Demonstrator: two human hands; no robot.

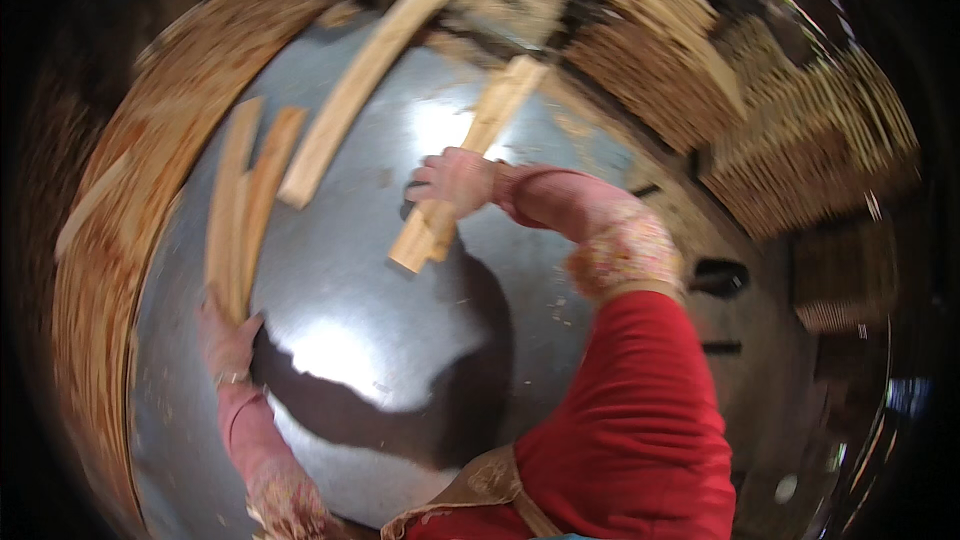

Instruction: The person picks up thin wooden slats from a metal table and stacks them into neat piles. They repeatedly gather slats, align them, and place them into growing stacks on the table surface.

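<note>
The left hand [229,342] grasps strips [231,215] near one end; the right hand [456,183] spans slats [506,102], its grip unclear.

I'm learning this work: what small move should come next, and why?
Perhaps the right hand should even up the strips beneath it: their near ends look staggered, while the left hand is at the other strips' near ends.
</note>
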